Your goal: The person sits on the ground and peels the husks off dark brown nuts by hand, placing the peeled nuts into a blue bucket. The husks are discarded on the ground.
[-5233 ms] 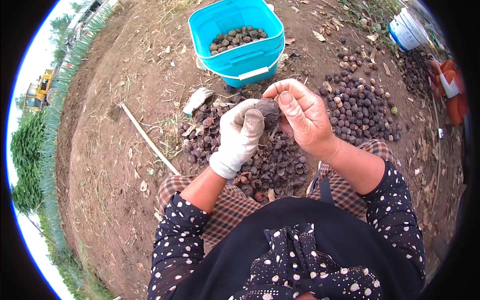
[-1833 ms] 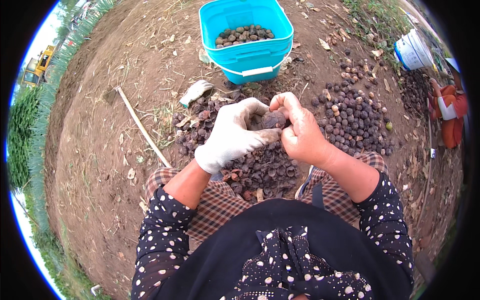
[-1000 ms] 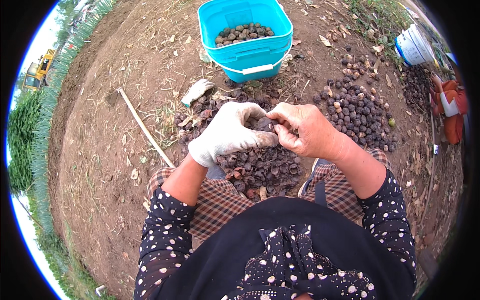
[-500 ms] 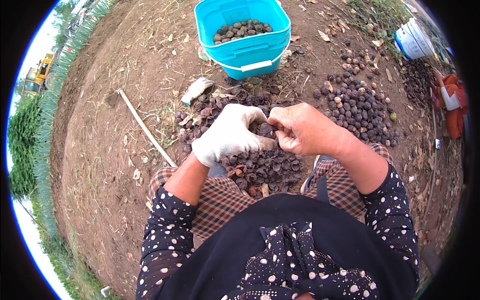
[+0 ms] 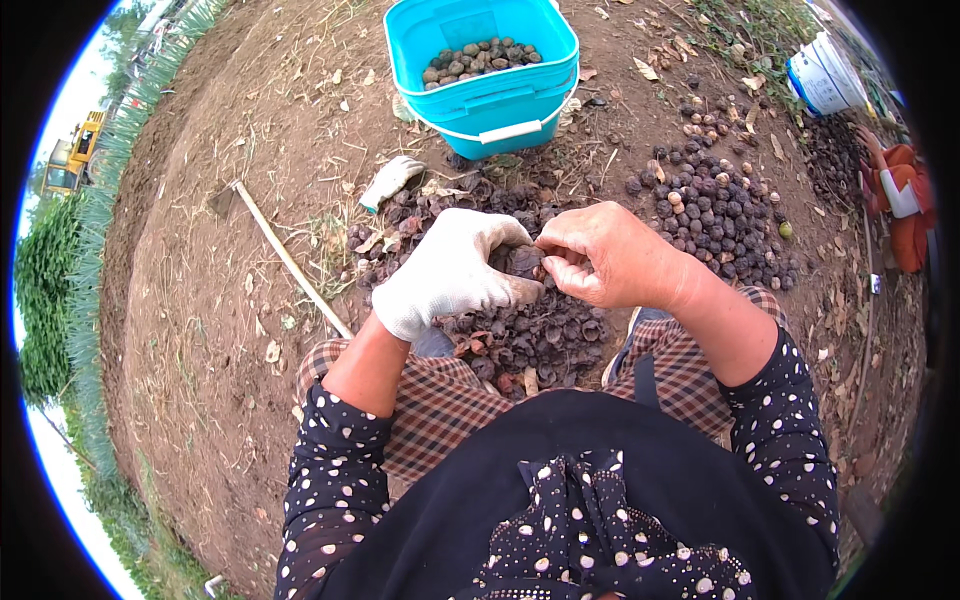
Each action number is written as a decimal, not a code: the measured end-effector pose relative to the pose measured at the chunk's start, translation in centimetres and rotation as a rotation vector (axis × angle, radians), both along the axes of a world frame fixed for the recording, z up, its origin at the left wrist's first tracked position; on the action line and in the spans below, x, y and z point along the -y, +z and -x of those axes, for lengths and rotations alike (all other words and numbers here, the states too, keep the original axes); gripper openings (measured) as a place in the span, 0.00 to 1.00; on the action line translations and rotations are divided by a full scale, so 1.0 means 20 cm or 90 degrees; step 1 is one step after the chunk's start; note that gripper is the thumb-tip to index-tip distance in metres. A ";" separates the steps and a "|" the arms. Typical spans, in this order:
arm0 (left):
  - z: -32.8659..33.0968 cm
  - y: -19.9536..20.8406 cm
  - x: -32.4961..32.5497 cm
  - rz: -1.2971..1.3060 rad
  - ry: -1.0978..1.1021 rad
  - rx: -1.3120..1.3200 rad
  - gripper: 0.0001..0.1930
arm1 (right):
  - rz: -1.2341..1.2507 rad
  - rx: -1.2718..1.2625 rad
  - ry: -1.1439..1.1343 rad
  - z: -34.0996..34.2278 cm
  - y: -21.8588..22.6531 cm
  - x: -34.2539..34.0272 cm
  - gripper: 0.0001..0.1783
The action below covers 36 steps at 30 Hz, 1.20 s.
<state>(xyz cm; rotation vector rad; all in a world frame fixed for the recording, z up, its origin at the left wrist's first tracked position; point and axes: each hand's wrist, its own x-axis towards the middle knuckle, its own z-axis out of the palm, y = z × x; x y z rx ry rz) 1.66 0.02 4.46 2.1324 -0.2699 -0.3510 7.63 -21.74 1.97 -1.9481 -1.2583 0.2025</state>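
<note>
My left hand (image 5: 455, 265), in a white knit glove, curls around a dark walnut (image 5: 522, 262) in front of me. Bare, my right hand (image 5: 612, 258) pinches at the right side of that nut; thumb and index finger meet its dark husk. Just what sits between those fingertips is partly hidden. Under both hands lies a heap of blackish, broken walnut husks (image 5: 530, 340), between my knees. Beyond it stands a turquoise bucket (image 5: 490, 132) with a white handle, holding several brown walnuts (image 5: 480, 60).
A spare white glove (image 5: 392, 180) lies left of the husks, near a long-handled hoe (image 5: 290, 258). Dark unhusked walnuts (image 5: 720, 210) are piled on the right. A white bucket (image 5: 828, 75) leans farther off, near another person (image 5: 902, 205). Yellow machinery (image 5: 70, 160) stands far left.
My left hand has shifted slightly left and tilted, showing more of the walnut. My right hand stays nearly in place, its fingers still at the nut's edge.
</note>
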 end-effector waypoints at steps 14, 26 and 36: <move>0.00 0.03 0.00 0.045 0.038 0.096 0.22 | 0.043 -0.004 -0.086 -0.10 -0.08 0.02 0.04; 0.00 0.00 0.01 0.151 0.059 0.289 0.29 | -0.218 -0.207 -0.110 0.04 -0.04 -0.05 0.19; 0.03 -0.08 0.13 0.267 0.152 0.185 0.30 | -0.270 -0.071 -0.219 0.05 -0.07 -0.07 0.16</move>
